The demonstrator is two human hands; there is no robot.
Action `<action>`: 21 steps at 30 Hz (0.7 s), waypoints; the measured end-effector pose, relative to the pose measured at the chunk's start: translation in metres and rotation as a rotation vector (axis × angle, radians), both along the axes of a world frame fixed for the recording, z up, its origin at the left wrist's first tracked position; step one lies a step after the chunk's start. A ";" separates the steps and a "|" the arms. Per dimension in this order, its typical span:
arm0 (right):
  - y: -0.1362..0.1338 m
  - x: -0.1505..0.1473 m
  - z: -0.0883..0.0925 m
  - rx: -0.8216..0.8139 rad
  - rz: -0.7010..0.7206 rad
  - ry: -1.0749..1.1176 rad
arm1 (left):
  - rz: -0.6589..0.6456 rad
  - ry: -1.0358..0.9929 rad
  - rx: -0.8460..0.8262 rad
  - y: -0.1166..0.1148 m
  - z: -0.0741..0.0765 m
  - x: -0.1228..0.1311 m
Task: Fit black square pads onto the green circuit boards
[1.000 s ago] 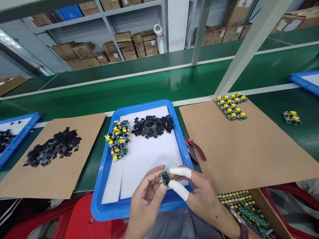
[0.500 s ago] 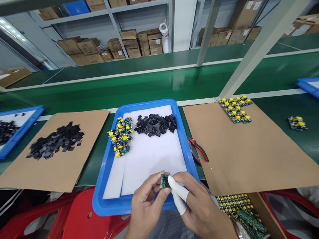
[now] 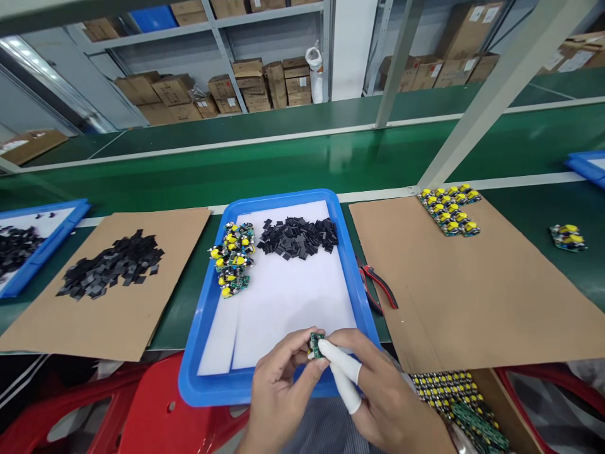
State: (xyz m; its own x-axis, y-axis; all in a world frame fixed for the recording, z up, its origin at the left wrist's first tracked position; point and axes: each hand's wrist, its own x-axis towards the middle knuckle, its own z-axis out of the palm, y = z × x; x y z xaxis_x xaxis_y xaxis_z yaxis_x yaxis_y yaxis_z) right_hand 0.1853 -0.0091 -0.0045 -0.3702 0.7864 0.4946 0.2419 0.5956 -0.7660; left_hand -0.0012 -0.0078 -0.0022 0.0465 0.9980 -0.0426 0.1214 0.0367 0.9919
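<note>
Over the near edge of the blue tray [image 3: 189, 366], my left hand [image 3: 283, 384] pinches a small green circuit board [image 3: 316, 345] between thumb and fingers. My right hand [image 3: 373, 384] has white finger cots on two fingers. One covered fingertip presses on the board's right side and hides part of it; the other covered finger sits just below. In the tray lie a pile of black rectangular pads [image 3: 297, 238] and, to its left, a cluster of circuit boards with yellow parts [image 3: 234, 258].
Red-handled pliers [image 3: 380, 287] lie right of the tray. Cardboard sheets flank it; the left sheet [image 3: 137, 315] bears black pads [image 3: 113, 261], the right sheet [image 3: 463, 302] yellow-topped boards [image 3: 449, 208]. A box of boards [image 3: 454, 397] stands low right. A red chair [image 3: 155, 410] is below left.
The board has turned slightly in my fingers. A dark patch beside my right fingertip no longer shows; more green shows there. The whole view has shifted a little.
</note>
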 end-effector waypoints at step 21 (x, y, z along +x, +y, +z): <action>0.011 -0.007 -0.067 0.318 -0.267 -0.205 | 0.201 0.811 0.404 0.168 0.079 -0.106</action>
